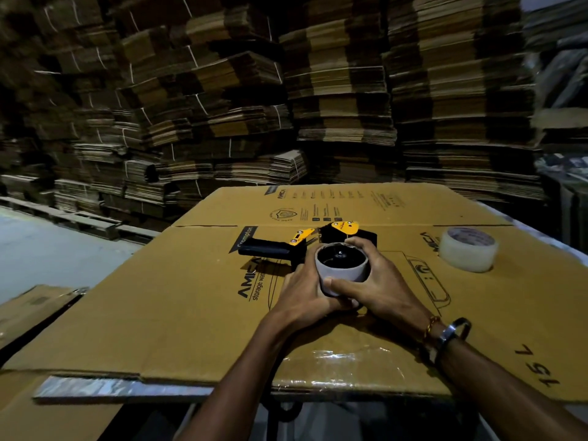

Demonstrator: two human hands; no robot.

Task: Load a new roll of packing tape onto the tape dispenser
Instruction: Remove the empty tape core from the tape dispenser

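A black and yellow tape dispenser (280,248) lies on its side on a flattened cardboard box (191,313), handle pointing left. A bare grey cardboard core (345,275) sits on the dispenser's black spool, its open end facing up. My left hand (304,292) wraps the core's left and lower side. My right hand (372,278) grips it from the right, thumb across the front and fingers over the far rim. A full roll of clear packing tape (467,253) lies flat on the cardboard to the right, apart from both hands.
Tall stacks of flattened cartons (318,90) wall in the far side. The cardboard sheet's near edge (286,389) overhangs a metal table rim. More flat cardboard (28,307) lies lower at the left, beside the pale floor (47,249).
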